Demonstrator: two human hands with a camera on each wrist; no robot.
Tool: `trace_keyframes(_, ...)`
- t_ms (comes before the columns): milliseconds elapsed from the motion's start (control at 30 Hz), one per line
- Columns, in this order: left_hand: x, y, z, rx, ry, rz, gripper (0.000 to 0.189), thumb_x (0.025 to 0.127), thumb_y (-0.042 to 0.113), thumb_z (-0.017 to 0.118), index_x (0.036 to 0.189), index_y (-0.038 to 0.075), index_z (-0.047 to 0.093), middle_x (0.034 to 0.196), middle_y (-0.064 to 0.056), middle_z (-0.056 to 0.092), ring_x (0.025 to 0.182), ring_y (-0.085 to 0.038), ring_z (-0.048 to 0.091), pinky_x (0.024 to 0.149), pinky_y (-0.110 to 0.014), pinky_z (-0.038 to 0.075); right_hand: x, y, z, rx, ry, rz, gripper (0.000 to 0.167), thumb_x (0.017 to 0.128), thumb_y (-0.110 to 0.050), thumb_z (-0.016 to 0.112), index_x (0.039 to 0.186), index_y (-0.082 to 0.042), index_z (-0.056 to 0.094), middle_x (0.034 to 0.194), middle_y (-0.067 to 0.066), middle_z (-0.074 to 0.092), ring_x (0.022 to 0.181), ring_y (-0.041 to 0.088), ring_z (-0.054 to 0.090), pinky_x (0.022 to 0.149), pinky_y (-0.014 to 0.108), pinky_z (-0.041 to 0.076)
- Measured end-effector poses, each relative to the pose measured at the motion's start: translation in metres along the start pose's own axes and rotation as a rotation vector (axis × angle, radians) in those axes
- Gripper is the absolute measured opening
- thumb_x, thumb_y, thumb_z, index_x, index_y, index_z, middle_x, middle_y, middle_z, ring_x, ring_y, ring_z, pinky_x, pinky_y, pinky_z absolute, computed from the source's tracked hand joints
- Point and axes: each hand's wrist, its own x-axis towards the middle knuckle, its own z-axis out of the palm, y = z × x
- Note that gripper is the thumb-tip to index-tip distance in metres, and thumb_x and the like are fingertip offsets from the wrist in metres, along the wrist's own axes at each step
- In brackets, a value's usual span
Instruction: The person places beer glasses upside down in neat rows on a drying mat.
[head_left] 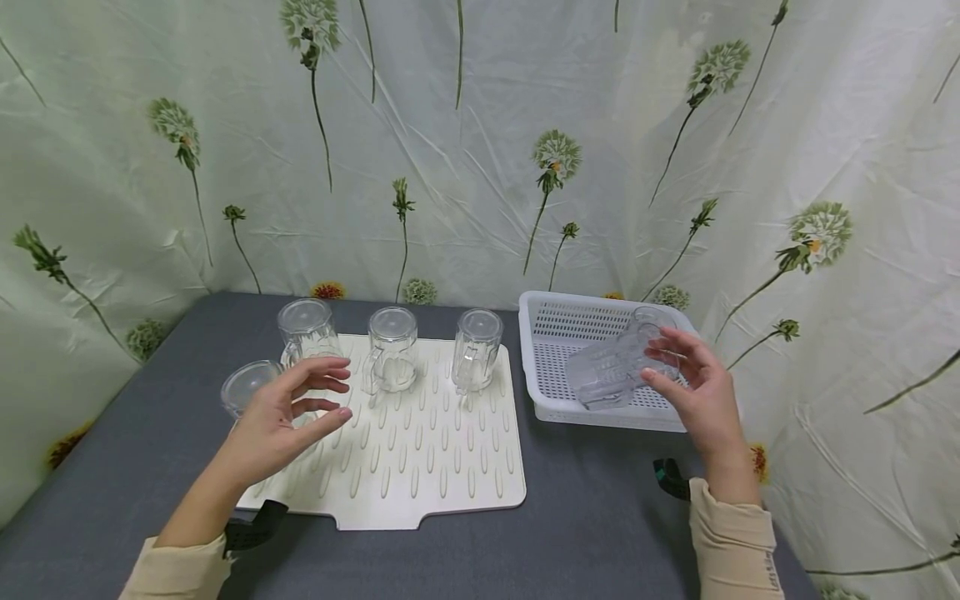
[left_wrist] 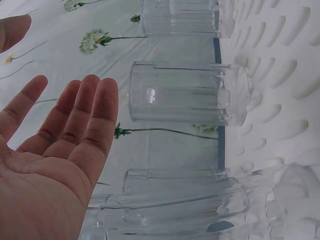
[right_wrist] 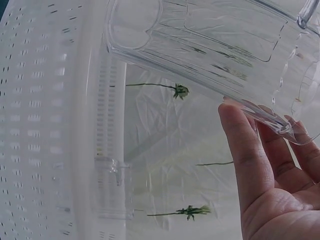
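Observation:
My right hand (head_left: 701,387) pinches a clear glass mug (head_left: 600,375) near one end, with thumb and fingertips at its edge. The mug lies tilted over the white perforated basket (head_left: 531,367). In the right wrist view, the mug (right_wrist: 220,45) slants across the top, and the fingertips overlap its lower edge. My left hand (head_left: 281,425) hovers with fingers spread and nothing in the palm. Close to it, a glass mug (head_left: 251,385) on the left is partly hidden behind the hand. In the left wrist view, an upturned mug (left_wrist: 175,95) stands beyond the fingertips.
A white ridged drying board (head_left: 450,458) lies on the dark grey table (head_left: 570,517). Upturned glass mugs stand along its back: one at left (head_left: 307,325), one in the middle (head_left: 393,350) and one at right (head_left: 477,350). Behind everything hangs a flowered curtain (head_left: 465,208).

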Motion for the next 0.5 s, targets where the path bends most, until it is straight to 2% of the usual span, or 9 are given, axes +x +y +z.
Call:
trace_keyframes(267, 0.002, 0.001, 0.004, -0.029, -0.007, 0.002, 0.058, 0.093, -0.001, 0.081, 0.146, 0.014, 0.061, 0.129, 0.009, 0.066, 0.114, -0.001, 0.067, 0.088, -0.018, 0.061, -0.001, -0.002, 0.007, 0.111, 0.003, -0.02, 0.057, 0.096, 0.007, 0.074, 0.15, 0.0, 0.056, 0.126, -0.009, 0.069, 0.116, 0.005, 0.067, 0.09, 0.01, 0.056)
trace_keyframes(500, 0.003, -0.003, 0.007, -0.043, -0.016, -0.019, 0.059, 0.093, 0.0, 0.081, 0.147, 0.013, 0.06, 0.129, 0.009, 0.065, 0.115, -0.002, 0.067, 0.089, -0.019, 0.062, -0.003, -0.003, 0.015, 0.133, -0.003, -0.007, 0.057, 0.098, 0.005, 0.073, 0.151, 0.0, 0.054, 0.129, -0.007, 0.067, 0.119, 0.006, 0.066, 0.089, 0.011, 0.057)
